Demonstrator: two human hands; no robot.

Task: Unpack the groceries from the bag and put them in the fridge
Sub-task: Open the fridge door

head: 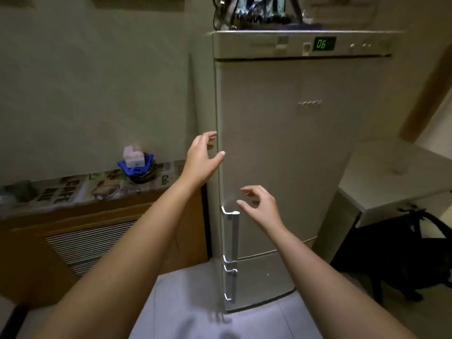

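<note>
Straight ahead at 12 o'clock stands the fridge (288, 148), both doors closed, its green display (323, 43) reading 06 near the top. Left hand (201, 157) reaches up at the door's left edge, fingers loosely spread with the fingertips at the edge; its grip is relaxed and has hold of nothing. Right hand (260, 206) hovers in front of the upper door, fingers half curled and parted, nothing in its grip; whether they touch the door I cannot tell. From the right hand, the upper handle (232, 237) lies at about 7 o'clock, just beside the fingertips and apart from them. A second handle (231, 285) sits below it on the lower door. At 9 o'clock a surface (80, 189) with a printed cover carries a white box (133, 157) in a blue cloth. At 4 o'clock, on the floor beside the fridge, sits a dark bag (401, 253). Blurred items rest on the fridge top.
</note>
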